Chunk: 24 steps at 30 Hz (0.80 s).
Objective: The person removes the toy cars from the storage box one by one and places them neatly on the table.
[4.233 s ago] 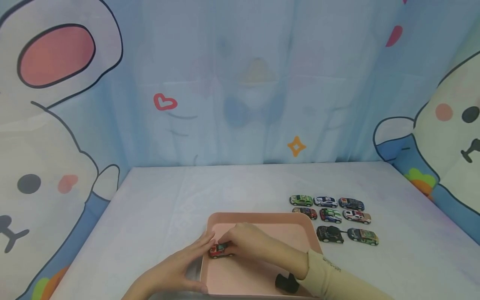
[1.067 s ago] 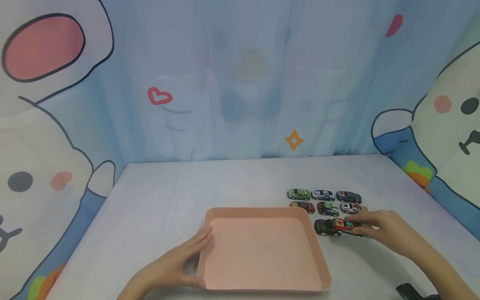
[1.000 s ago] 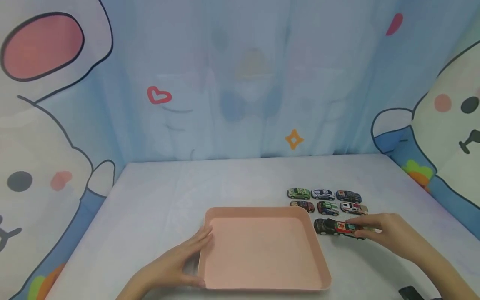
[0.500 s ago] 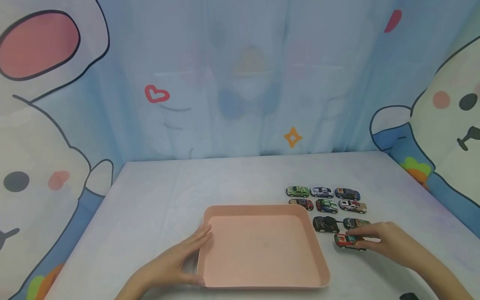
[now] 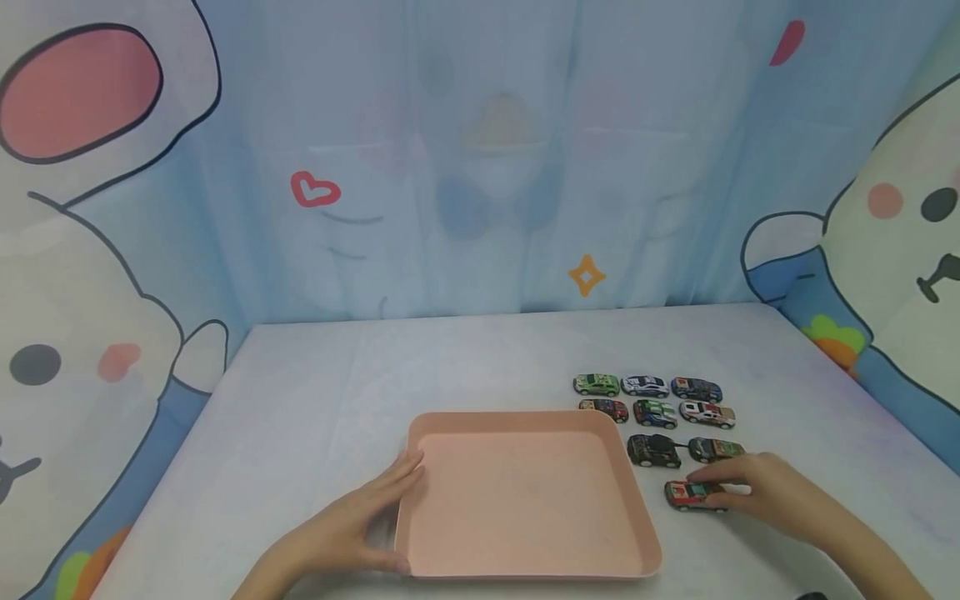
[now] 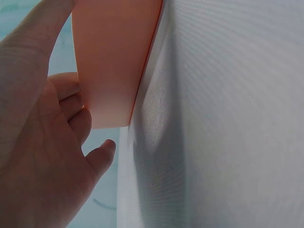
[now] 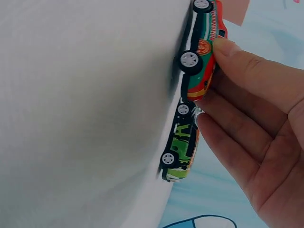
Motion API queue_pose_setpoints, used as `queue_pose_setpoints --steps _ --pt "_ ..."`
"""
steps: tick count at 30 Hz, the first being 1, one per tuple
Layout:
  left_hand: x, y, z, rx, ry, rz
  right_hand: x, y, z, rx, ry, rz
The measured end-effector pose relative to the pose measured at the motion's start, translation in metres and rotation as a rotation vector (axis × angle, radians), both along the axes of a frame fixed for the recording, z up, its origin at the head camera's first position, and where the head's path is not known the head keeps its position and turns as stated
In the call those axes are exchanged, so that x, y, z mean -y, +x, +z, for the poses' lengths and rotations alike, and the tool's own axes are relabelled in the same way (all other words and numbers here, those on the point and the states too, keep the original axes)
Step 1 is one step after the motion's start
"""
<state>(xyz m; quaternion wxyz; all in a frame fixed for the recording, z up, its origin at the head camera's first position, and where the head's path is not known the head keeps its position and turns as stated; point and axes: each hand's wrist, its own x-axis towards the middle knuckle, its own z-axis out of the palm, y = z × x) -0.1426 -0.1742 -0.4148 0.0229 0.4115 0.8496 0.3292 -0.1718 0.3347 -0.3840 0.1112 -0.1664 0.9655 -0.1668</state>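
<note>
My right hand (image 5: 783,498) pinches a red toy car (image 5: 681,495) between thumb and fingers, on the table right of the tray. In the right wrist view the red car's wheels are right at the white cloth, and the thumb lies on its side. Just behind it stand a black toy car (image 5: 651,451) and a green patterned toy car (image 5: 716,450). The left hand (image 5: 345,523) rests along the left side of a pink tray (image 5: 528,500), fingers on the rim and thumb near the front corner. Nothing lies in the tray.
Farther back, two rows of toy cars stand on the white table (image 5: 360,375): a green car (image 5: 596,384), a white one (image 5: 644,386) and several others. One red patterned car (image 5: 603,409) sits close behind the tray's back right corner. A blue cartoon curtain (image 5: 450,208) hangs behind.
The right hand has carried the red car out of the tray to the right, then toward the front of the table, before the other cars. The left hand has stayed at the tray.
</note>
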Motion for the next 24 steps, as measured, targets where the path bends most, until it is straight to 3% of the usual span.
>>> queue_pose_setpoints --steps 16,24 --pt "-0.0005 -0.0011 -0.0008 0.021 0.002 -0.001 -0.0004 0.0002 -0.0044 0.024 0.013 -0.016" --pt "0.0005 -0.0019 -0.0017 0.049 -0.037 0.031 -0.0021 0.0026 0.0000 0.028 0.013 -0.012"
